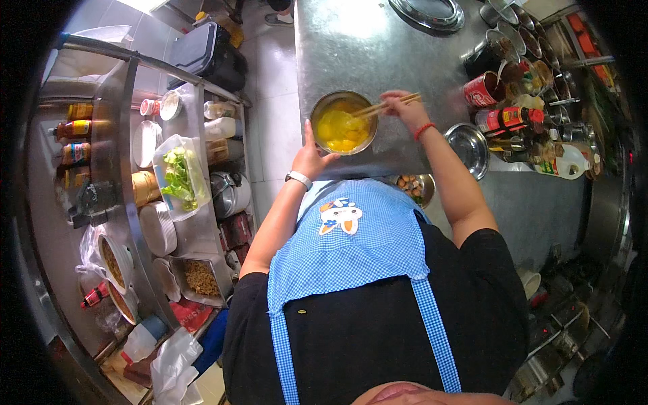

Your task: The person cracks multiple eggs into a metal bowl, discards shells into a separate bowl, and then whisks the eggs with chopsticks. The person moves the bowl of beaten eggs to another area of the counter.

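A round metal bowl [374, 132] stands near the front left edge of the stainless steel table [344, 61]. Yellow beaten egg [341, 124] lies in it, partly mixed, with some deeper yellow yolk toward the near side. My left hand [313, 158] spans the bowl's near left rim, thumb and fingers spread against its side. In my right hand [405, 109] is a pair of wooden chopsticks [373, 109], their tips down in the egg. My right hand is slightly blurred.
To the right stand an empty metal basin [467, 151], a red can [483, 90], sauce bottles [506, 119] and several metal pots [498, 12]. A bowl of eggshells [411, 187] sits below the table edge. Left shelves hold a plastic tub of lettuce [177, 177] and stacked plates [158, 229].
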A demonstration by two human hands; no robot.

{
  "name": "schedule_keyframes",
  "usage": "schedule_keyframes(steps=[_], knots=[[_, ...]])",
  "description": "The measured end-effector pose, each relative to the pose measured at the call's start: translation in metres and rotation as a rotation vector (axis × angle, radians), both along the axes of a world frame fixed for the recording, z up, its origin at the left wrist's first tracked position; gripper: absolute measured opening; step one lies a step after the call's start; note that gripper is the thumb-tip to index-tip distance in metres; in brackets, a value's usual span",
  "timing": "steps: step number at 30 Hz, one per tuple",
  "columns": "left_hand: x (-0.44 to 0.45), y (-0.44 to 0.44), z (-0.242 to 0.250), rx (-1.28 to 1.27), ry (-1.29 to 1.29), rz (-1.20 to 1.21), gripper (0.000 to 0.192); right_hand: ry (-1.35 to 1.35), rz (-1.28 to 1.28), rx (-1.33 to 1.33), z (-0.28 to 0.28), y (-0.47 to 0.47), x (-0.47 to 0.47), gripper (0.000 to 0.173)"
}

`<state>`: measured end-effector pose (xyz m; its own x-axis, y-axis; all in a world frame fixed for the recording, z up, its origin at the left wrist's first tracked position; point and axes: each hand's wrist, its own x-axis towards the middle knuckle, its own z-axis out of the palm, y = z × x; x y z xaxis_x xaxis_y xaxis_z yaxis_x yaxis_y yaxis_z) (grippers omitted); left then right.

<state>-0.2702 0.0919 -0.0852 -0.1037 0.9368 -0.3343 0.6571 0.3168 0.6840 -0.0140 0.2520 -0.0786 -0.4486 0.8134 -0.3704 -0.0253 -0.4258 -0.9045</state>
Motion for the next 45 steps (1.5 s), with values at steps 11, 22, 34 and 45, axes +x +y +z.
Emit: schedule_keyframes(steps=[11, 22, 34, 45], knots=[[0.000, 0.000, 0.000, -0.028, -0.055, 0.033, 0.122, 0.026, -0.130, 0.033, 0.012, 0.006, -0.018, 0.021], [-0.001, -0.002, -0.009, 0.010, -0.075, 0.026, 0.121, -0.079, 0.121, 0.037, 0.011, -0.005, -0.010, 0.021], [-0.001, 0.000, -0.009, 0.006, -0.042, 0.014, 0.121, 0.005, 0.016, 0.035, 0.013, -0.008, -0.004, 0.021], [0.001, -0.002, -0.007, 0.006, -0.044, 0.027, 0.121, 0.019, 0.000, 0.008, -0.002, 0.003, -0.007, 0.022]])
